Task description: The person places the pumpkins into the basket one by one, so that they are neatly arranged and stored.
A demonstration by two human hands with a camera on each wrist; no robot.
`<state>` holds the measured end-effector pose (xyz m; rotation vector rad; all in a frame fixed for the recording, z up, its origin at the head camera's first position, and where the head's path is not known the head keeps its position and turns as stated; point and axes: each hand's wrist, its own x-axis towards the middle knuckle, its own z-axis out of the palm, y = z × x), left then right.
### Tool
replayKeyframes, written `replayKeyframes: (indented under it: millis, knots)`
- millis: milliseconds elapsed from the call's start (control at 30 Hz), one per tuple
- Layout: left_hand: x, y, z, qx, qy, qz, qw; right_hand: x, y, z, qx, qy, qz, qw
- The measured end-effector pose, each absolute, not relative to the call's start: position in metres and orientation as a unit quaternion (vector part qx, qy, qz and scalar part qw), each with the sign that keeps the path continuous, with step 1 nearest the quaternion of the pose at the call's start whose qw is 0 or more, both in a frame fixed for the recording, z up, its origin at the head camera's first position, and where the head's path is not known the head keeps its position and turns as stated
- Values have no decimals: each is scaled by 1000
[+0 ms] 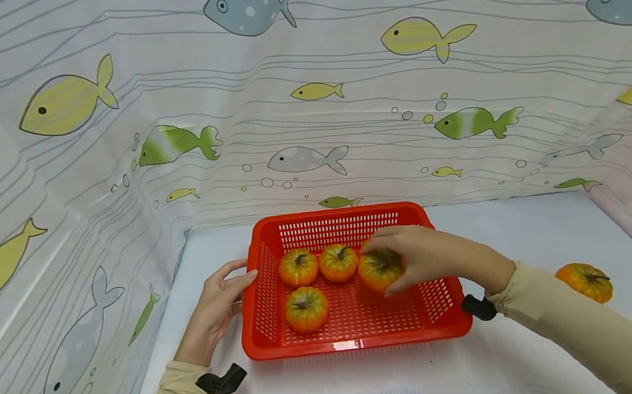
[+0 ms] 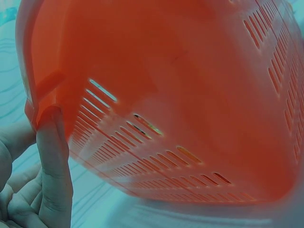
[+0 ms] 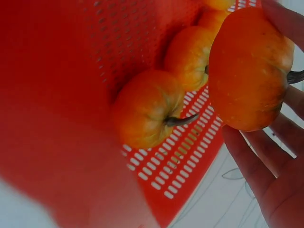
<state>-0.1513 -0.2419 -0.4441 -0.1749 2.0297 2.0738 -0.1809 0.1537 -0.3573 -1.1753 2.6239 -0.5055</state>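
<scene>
My left hand (image 1: 212,306) pinches the left rim of a red plastic basket (image 1: 347,345). In the left wrist view its fingers (image 2: 54,166) bend at the rim, beside the slotted basket wall (image 2: 156,61). My right hand (image 1: 422,251) grips an orange-yellow pumpkin (image 1: 379,270) over the right half of the basket, thumb and fingers round its sides. Up close in the right wrist view, the held pumpkin (image 3: 249,71) shows a dark stem. Three similar small pumpkins lie in the basket: two along the back (image 1: 299,269), one at front left (image 1: 306,311).
Another orange pumpkin (image 1: 586,282) lies on the white table to the right, beyond my right sleeve (image 1: 573,315). Fish-printed cloth (image 1: 364,108) rises behind the basket and along both sides.
</scene>
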Motion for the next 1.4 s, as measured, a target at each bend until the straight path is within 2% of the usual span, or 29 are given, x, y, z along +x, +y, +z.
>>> replayKeyframes:
  millis: [133, 600, 933, 1400]
  knots:
    - [-151, -242, -444, -60, 694, 708, 116, -182, 144, -357, -420, 888, -156, 103]
    - [-153, -243, -445, -55, 697, 705, 119, -189, 103, -374, -460, 873, -100, 131]
    - [-153, -244, -445, -58, 697, 704, 122, -190, 89, -384, -486, 864, -65, 117]
    - [-153, -243, -445, -59, 700, 702, 121, -187, 76, -393, -493, 857, -53, 142]
